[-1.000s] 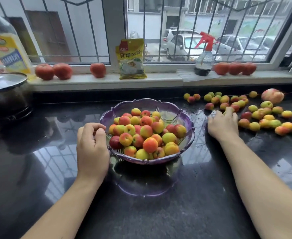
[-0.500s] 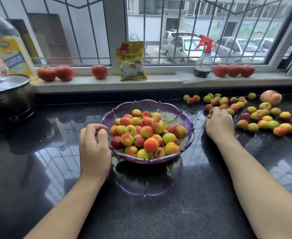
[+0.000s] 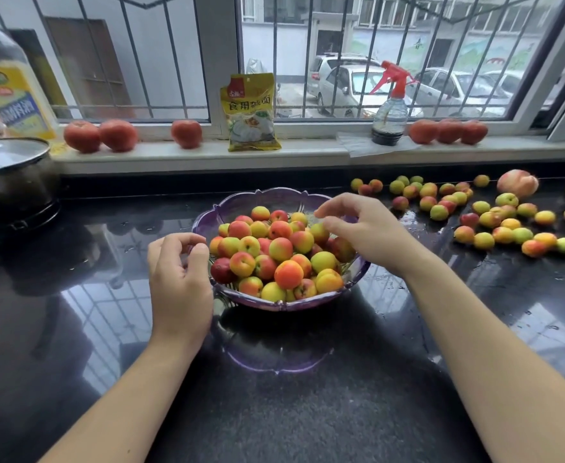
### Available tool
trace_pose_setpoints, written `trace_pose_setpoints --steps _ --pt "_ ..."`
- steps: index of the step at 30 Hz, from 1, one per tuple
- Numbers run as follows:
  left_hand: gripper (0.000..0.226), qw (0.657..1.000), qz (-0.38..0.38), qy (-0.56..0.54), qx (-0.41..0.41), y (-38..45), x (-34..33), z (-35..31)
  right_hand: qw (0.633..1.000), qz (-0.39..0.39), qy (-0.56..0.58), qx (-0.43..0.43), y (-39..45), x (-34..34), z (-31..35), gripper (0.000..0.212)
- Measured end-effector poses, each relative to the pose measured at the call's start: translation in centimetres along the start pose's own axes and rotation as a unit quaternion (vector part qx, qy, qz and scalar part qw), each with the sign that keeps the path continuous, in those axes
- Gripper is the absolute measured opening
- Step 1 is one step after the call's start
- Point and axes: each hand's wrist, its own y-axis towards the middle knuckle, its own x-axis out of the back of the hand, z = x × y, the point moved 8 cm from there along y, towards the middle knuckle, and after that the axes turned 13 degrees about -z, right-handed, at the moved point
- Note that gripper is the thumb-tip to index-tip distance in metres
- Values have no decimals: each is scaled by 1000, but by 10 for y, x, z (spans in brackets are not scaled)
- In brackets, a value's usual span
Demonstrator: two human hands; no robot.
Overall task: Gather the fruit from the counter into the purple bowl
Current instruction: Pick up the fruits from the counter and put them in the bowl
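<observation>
The purple bowl (image 3: pixel 274 195) stands mid-counter, heaped with small red, orange and yellow fruit (image 3: pixel 287 274). My left hand (image 3: pixel 177 282) is at the bowl's left rim, its curled fingers and thumb pinching the edge. Over the bowl's right side hovers my right hand (image 3: pixel 368 232), fingers loosely spread just above the pile and holding nothing. To the right, several loose fruit (image 3: pixel 508 228) are scattered on the wet black counter (image 3: pixel 307 412). A larger peach (image 3: pixel 516 183) lies behind them.
A lidded pot (image 3: pixel 10 182) and an oil bottle (image 3: pixel 10 95) stand at the far left. On the windowsill are tomatoes (image 3: pixel 100 135), a yellow packet (image 3: pixel 251 111), a spray bottle (image 3: pixel 389 111) and more tomatoes (image 3: pixel 448 131).
My right hand left the loose fruit on the right and moved left over the bowl, where its fingers have spread open. My left hand stayed at the bowl's left rim.
</observation>
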Motion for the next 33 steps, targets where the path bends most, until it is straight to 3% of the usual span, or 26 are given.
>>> trace_pose_setpoints --steps 3,6,11,14,18,23,26,30,33 --pt "19 999 12 -1 -50 -4 -2 -9 997 -40 70 -11 4 4 -5 17" --pt "22 995 47 8 -84 -8 -7 -15 974 -172 134 -62 14 32 -31 17" --pt "25 993 79 20 -84 -11 -12 -13 928 -301 -25 -217 2 71 -120 20" --pt "26 993 83 25 -79 -11 -13 -12 896 -348 9 -275 -3 79 -150 19" --pt "26 993 78 22 -85 -11 -13 -12 902 -300 -174 -257 7 70 -139 27" --pt "25 992 70 28 -97 -10 -13 -13 902 -131 -364 -193 55 52 -131 58" --pt "25 992 68 32 -102 -9 -13 -12 879 -51 -436 -187 75 46 -141 60" --pt "25 991 72 35 -103 -9 -15 -9 874 -94 -437 -191 84 51 -149 53" --pt "25 991 71 35 -104 -9 -15 -9 902 -162 -340 -211 84 62 -142 40"
